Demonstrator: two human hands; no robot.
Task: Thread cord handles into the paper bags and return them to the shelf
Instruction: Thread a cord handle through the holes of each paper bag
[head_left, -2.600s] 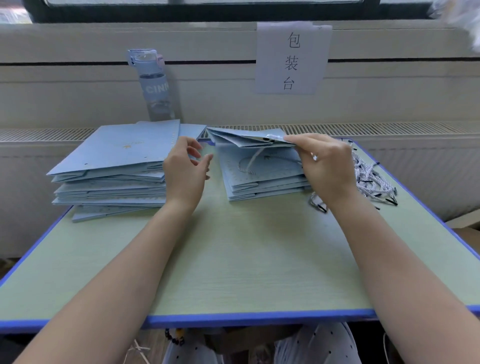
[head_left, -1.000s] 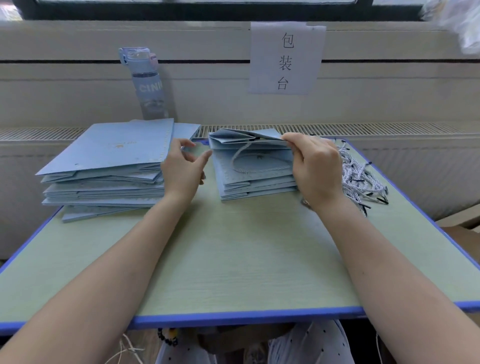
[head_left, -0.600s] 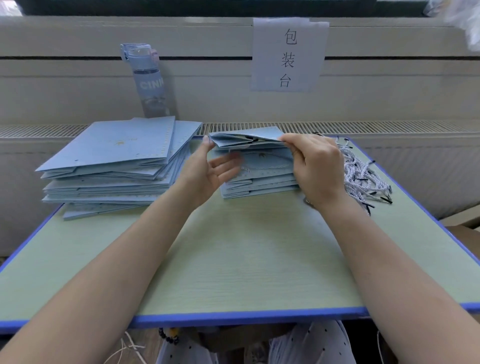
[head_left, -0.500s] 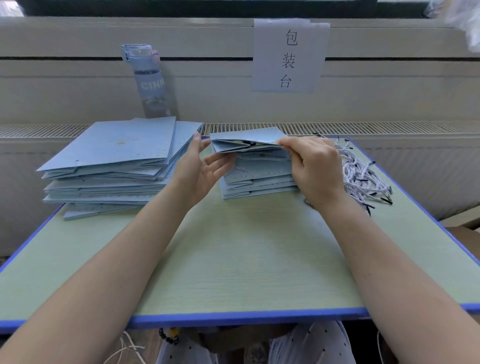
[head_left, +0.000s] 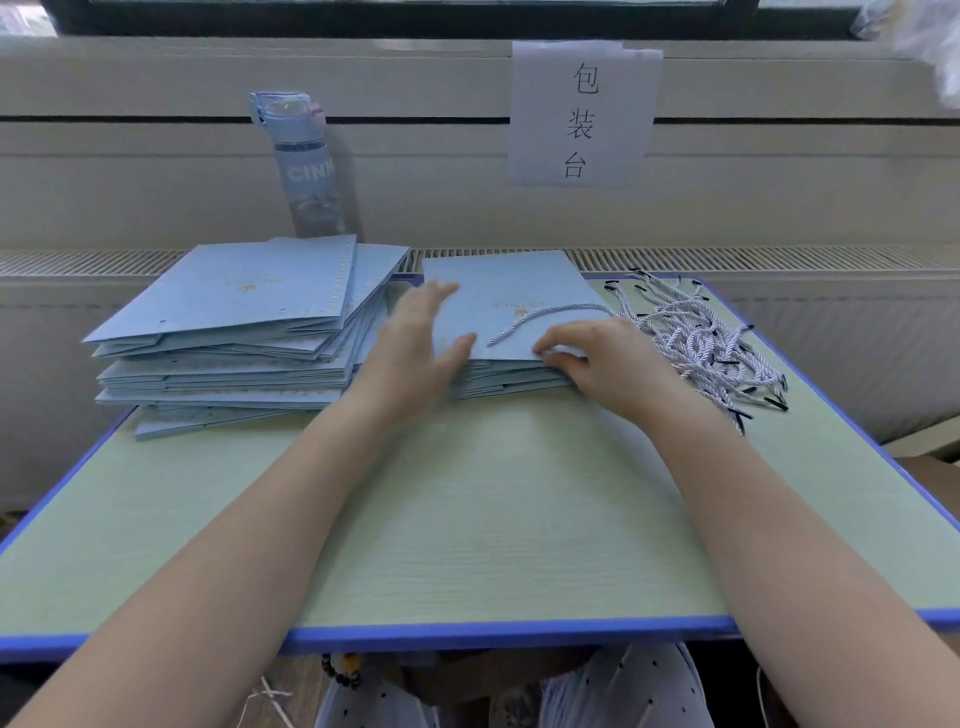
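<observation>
Two stacks of flat light-blue paper bags lie on the table. The top bag of the right stack lies flat, with a cord handle curving across its face. My left hand, blurred and with its fingers straight, rests on that bag's left edge. My right hand has its fingers curled at the bag's near right edge and pinches it. The taller left stack of bags lies untouched.
A heap of loose white-and-grey cords with black tips lies right of my right hand. A blue water bottle stands behind the left stack, and a paper sign hangs on the wall. The green table has a blue edge.
The top bag was held open and raised by my right hand; now it lies flat on the right stack. My left hand moved from between the stacks onto the bag's left edge.
</observation>
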